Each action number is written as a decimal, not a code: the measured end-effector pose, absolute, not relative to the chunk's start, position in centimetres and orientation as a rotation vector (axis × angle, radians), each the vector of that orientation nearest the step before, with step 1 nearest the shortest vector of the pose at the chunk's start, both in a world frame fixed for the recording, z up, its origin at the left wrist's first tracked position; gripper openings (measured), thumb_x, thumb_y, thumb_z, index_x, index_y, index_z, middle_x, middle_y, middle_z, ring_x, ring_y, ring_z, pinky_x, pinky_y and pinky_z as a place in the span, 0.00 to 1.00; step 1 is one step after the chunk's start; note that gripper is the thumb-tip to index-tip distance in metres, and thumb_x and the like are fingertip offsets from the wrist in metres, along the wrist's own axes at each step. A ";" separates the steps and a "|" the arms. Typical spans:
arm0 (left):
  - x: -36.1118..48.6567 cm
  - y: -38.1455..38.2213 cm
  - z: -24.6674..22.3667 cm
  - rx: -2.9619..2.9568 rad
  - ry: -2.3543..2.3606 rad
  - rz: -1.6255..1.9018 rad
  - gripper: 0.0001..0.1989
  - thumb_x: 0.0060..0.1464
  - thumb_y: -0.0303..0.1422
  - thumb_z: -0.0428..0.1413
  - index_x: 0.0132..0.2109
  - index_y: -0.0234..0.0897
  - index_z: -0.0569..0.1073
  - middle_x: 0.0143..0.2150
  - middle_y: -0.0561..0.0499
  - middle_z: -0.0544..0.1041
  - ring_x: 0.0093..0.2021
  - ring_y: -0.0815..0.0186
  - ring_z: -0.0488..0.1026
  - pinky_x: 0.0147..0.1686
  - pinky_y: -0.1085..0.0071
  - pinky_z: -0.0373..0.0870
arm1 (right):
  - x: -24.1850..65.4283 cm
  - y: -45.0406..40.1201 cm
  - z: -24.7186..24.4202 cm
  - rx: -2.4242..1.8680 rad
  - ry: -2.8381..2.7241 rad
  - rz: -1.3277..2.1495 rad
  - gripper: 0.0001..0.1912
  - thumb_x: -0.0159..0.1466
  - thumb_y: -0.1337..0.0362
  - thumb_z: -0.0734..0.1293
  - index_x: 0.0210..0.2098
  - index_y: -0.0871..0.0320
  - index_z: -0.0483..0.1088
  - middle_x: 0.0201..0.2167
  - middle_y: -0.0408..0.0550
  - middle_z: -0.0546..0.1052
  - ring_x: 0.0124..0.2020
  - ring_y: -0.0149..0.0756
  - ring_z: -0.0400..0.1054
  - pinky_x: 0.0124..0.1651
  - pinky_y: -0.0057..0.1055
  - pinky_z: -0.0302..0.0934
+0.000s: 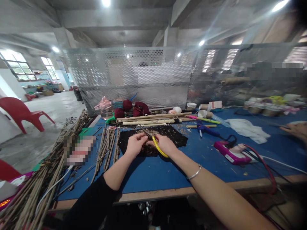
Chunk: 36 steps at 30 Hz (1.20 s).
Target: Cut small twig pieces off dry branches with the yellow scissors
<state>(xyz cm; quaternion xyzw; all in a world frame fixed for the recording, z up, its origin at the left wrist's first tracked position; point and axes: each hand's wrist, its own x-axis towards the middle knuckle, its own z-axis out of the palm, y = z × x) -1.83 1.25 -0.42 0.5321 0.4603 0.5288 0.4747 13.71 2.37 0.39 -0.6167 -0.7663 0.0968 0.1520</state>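
Observation:
My right hand (165, 145) is closed around scissors (157, 147) with yellow handles. Their metal blades point up and to the left, close to the fingertips of my left hand (135, 145). Those left fingertips are pinched together; whatever lies between them is too small or hidden to name. Both hands are over a black cloth (178, 137) strewn with small brown twig clippings. Just left of the cloth, several cut sticks (109, 147) lie side by side on the blue table top (153, 175).
A long bundle of twigs (45, 172) runs along the left edge. Behind the cloth are wooden rods (153, 121) and dark red yarn balls (140, 109). A blue glue gun (203, 127), purple power strip (231, 153) and white cloth (248, 129) lie right. Another person's hand (296, 129) shows far right.

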 end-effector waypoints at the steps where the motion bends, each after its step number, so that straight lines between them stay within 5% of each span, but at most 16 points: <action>1: -1.8 1.3 -0.4 1.288 1.132 1.302 0.19 0.41 0.38 0.58 0.41 0.31 0.75 0.23 0.50 0.74 0.16 0.76 0.62 0.12 0.81 0.54 | 13.7 2.4 0.4 -1.771 -2.203 0.267 0.28 0.53 0.38 0.56 0.37 0.55 0.67 0.33 0.50 0.74 0.35 0.40 0.69 0.31 0.27 0.54; 14: -1.6 1.3 -0.5 1.304 1.155 1.458 0.13 0.38 0.36 0.60 0.31 0.31 0.74 0.29 0.47 0.77 0.28 0.68 0.71 0.28 0.75 0.67 | 13.2 1.8 0.2 -1.665 -2.237 0.125 0.30 0.50 0.41 0.62 0.42 0.58 0.60 0.38 0.52 0.72 0.40 0.41 0.67 0.37 0.30 0.54; 21: -1.5 1.1 -0.5 1.314 1.143 1.412 0.17 0.42 0.40 0.57 0.37 0.31 0.74 0.27 0.50 0.75 0.18 0.75 0.64 0.16 0.78 0.60 | 12.9 1.9 -0.1 -1.628 -2.179 0.199 0.27 0.55 0.43 0.59 0.42 0.58 0.59 0.36 0.51 0.72 0.38 0.39 0.68 0.35 0.27 0.53; 30: -1.4 1.2 -0.7 1.423 1.092 1.509 0.14 0.42 0.36 0.57 0.36 0.31 0.76 0.34 0.45 0.77 0.34 0.65 0.72 0.35 0.72 0.67 | 13.0 2.0 0.3 -1.569 -2.175 -0.060 0.31 0.49 0.41 0.63 0.39 0.61 0.61 0.38 0.55 0.70 0.39 0.42 0.65 0.38 0.31 0.53; 36: -1.4 1.2 -0.9 1.487 1.277 1.519 0.13 0.43 0.38 0.56 0.33 0.32 0.76 0.27 0.49 0.76 0.27 0.68 0.70 0.28 0.74 0.66 | 13.0 2.1 -0.1 -1.691 -2.164 0.087 0.31 0.52 0.39 0.58 0.42 0.59 0.59 0.33 0.51 0.73 0.36 0.42 0.68 0.34 0.30 0.53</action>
